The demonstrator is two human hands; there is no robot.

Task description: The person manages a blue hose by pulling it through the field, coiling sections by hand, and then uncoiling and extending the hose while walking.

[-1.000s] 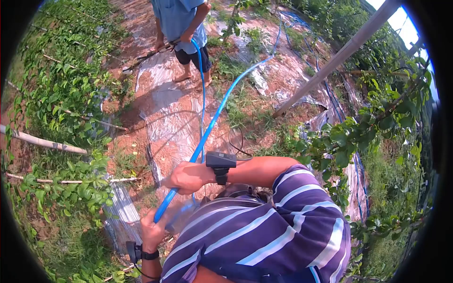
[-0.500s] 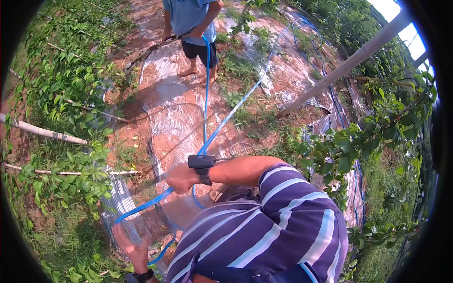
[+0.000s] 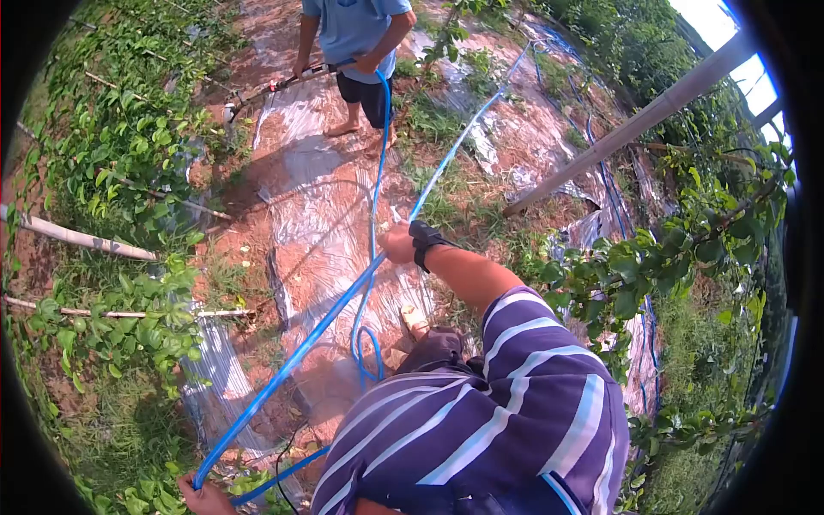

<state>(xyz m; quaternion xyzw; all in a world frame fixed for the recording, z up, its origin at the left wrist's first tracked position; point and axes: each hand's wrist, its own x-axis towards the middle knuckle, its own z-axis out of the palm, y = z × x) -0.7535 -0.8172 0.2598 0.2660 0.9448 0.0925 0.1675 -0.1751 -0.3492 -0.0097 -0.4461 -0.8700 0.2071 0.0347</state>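
Note:
A blue hose [image 3: 296, 356] runs taut on a slant between my hands. My right hand [image 3: 396, 243], with a black strap and device at the wrist, is wrapped round it at arm's length ahead of me. Down at the lower left, my left hand [image 3: 206, 498] is closed on the same hose, where it bends back towards my body. Beyond my right hand the hose stretches up the row to the far end. A slack loop of it hangs near my foot [image 3: 414, 318].
Another person [image 3: 356, 39] in a blue shirt stands ahead, holding a long spray wand [image 3: 292, 79] joined to a blue hose. A slanting pole [image 3: 635, 129] rises at the right. Leafy plants [image 3: 112, 163] line the left. Silvery plastic sheeting [image 3: 318, 215] covers the ground.
My right hand has moved forward and up along the hose. My left hand, open before, has dropped lower left and closed on the hose. The other person's wand has risen slightly.

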